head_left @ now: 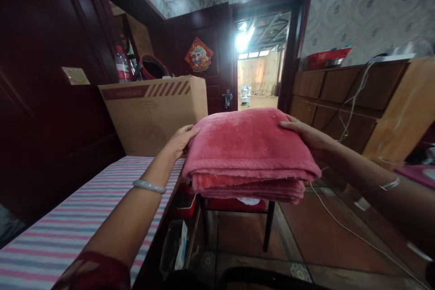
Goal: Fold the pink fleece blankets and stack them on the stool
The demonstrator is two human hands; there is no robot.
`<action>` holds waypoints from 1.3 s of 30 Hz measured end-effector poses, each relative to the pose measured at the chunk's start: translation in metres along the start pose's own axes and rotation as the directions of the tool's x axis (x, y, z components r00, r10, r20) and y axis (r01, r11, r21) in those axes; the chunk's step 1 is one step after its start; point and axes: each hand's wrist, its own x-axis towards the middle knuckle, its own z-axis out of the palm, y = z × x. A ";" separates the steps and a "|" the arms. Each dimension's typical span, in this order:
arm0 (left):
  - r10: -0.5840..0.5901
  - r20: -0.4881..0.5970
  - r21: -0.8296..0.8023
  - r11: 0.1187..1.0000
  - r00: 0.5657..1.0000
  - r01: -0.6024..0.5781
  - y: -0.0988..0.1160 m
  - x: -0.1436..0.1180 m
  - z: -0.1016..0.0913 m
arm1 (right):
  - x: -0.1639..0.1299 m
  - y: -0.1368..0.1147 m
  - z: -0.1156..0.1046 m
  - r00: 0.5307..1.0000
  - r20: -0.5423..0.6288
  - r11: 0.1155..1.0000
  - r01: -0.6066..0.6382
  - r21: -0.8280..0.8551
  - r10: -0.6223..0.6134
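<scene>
A pink plush blanket [248, 145], folded into a thick stack of layers, is held level between my two hands in the middle of the head view. My left hand [181, 139] grips its left side, thumb on top and the other fingers partly hidden at the edge. On the right side, my right hand [304, 132] clasps it with the thumb on the top layer; its other fingers are mostly out of sight. Below and behind the blanket is a chair [269, 226] with a red seat. I cannot tell whether the blanket touches it.
A striped bed sheet [84, 217] covers the surface at left, with a large cardboard box [152, 118] at its far end. Wooden drawers [343, 90] line the right wall. A white cable [353, 231] trails over the tiled floor. An open doorway [258, 77] lies ahead.
</scene>
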 end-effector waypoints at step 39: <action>0.628 0.384 0.539 0.443 0.677 -0.716 0.007 -0.032 0.025 | 0.034 -0.019 -0.007 0.896 -0.097 0.663 0.244 -0.707 -0.433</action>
